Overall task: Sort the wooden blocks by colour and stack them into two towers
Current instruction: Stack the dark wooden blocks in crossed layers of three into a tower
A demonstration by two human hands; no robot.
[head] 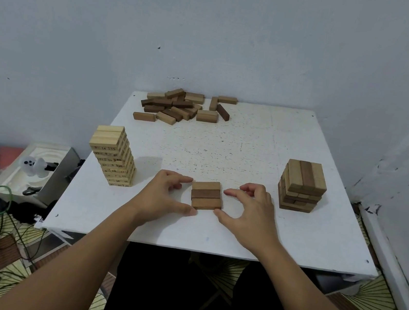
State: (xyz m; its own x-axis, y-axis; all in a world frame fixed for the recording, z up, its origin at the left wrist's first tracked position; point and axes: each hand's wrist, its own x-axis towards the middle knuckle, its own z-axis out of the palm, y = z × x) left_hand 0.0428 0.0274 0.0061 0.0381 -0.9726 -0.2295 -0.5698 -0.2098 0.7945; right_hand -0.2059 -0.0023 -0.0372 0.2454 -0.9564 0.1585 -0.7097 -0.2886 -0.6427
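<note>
Three brown blocks (206, 195) lie side by side as a flat row on the tabletop (253, 146), near the front edge, between both hands. Left hand (164, 194) and right hand (249, 205) bracket the row, thumbs touching its near corners, fingers curled loosely at the far corners; whether either really grips it, cannot tell.

Risk, as judged: lifting the row as one could let the middle, darker block drop out if the squeeze is uneven. Carrying it to the dark tower (301, 184) on the right could nudge that stack's layers askew.

Row: two mid-brown blocks with a darker one between, ends roughly flush. Pale tower (114, 156) stands left, taller, with printed numbers. Loose pile (178, 108) at the far edge is unsorted.
</note>
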